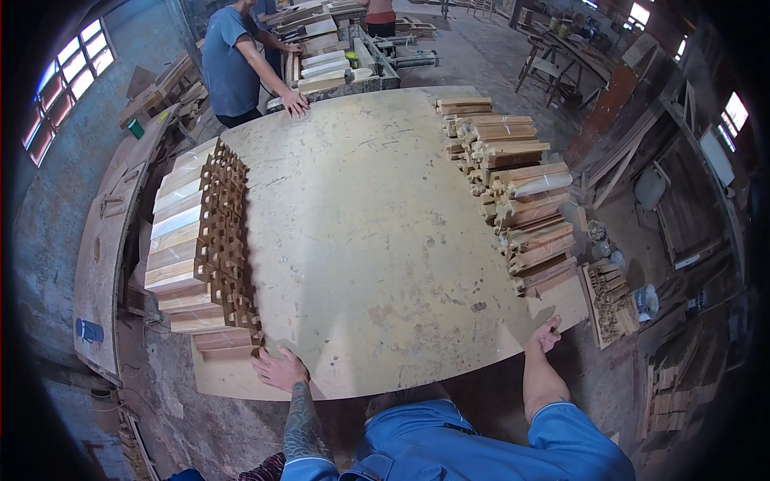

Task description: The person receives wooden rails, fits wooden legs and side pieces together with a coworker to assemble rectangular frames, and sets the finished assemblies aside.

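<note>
At the near edge of a broad, pale, stained worktop [377,240], a person in a blue shirt [497,453] stands with both arms stretched forward. The left grip [281,369] is released, palm down with fingers spread on the near edge, just beside the closest end of a stack of notched wooden bars [176,232]; whether its fingertips touch that wood cannot be told. The right grip [546,334] is near the right-hand near corner, fingers bent, and the view does not show whether it clasps the edge. The notched bars lie in tight layers along the worktop's left side, their cut ends facing the middle. Along the right side runs a looser row of wooden bars with shaped ends [521,188], also turned inward. At the far edge, a co-worker in a grey-blue T-shirt [228,68] rests a hand [295,104] on the surface. Farther left, a second worktop [112,248] bears a blue mug [90,330]; at right stands a white bucket [646,303].
</note>
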Motion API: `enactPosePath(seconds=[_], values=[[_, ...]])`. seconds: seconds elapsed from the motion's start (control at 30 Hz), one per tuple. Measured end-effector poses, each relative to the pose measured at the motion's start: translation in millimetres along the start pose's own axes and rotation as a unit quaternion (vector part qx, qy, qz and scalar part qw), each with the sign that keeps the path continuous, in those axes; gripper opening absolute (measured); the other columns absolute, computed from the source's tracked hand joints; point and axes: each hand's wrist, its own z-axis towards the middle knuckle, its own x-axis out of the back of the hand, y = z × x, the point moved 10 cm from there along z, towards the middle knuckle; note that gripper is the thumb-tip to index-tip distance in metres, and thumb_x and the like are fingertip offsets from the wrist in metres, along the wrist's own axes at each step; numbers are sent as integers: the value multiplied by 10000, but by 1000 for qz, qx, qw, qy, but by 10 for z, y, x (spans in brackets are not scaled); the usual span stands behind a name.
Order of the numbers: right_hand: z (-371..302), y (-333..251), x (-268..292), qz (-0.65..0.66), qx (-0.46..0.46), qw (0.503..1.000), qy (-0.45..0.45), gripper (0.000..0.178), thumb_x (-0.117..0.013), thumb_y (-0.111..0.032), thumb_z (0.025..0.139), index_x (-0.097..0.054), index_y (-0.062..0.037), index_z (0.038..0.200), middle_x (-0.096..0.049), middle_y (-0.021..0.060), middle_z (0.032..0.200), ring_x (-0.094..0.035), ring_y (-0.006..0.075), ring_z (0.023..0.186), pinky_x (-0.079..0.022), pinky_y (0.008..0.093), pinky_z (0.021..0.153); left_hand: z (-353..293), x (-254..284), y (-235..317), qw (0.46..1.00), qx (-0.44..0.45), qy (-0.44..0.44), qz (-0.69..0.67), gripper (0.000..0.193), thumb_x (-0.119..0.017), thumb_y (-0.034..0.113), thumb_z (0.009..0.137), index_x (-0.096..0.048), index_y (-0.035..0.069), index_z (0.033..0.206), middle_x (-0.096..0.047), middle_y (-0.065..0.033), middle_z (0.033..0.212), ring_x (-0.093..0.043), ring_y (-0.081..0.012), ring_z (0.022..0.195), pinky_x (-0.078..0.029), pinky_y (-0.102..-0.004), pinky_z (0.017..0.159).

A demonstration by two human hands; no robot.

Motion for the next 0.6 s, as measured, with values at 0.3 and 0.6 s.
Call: enactPosePath(seconds=[0.3, 0.6], values=[[-129, -93, 5, 40, -25, 998, -50, 514, -488, -402, 915, -555, -2, 1230, -642, 172, 1110, -551, 370, 1167, -377, 585, 1038, -4, -18, -6, 1000, -2, 4, 1, 548, -487, 442, 908, -464, 71, 1311, -391, -217, 1414, -347, -339, 1336, -291, -499, 1064], [-236, -193, 62, 53, -17, 996, -64, 384, -487, -213, 930, -574, 11, 1229, -631, 145, 1102, -507, 343, 1227, -290, 622, 1101, -12, 20, 15, 1000, -1, -6, -10, 550, -486, 445, 909, -461, 71, 1311, -383, -217, 1420, -346, -343, 1332, -284, -496, 1068]])
